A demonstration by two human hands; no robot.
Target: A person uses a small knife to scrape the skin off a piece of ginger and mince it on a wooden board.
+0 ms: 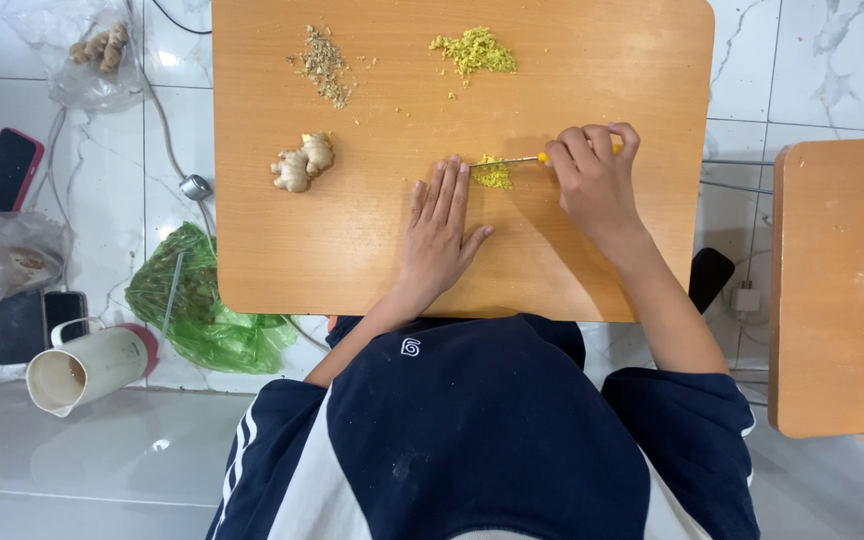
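While the blade sits on the board: both hands are at the small yellow heap.
Right hand (595, 178): fingers clenched round the yellow-handled knife (527, 159), tip in the minced ginger (493, 174).
Left hand (440, 228): flat, fingers released, fingertips touching the blade.
Wooden board (372, 240): whole ginger root (302, 162) well left; peel scraps (325, 64) and second minced pile (473, 50) up top.

Navy short-sleeved sports shirt, white side panels and thin white stripes nearest the wooden board (352, 240), small white chest emblem, bare forearms
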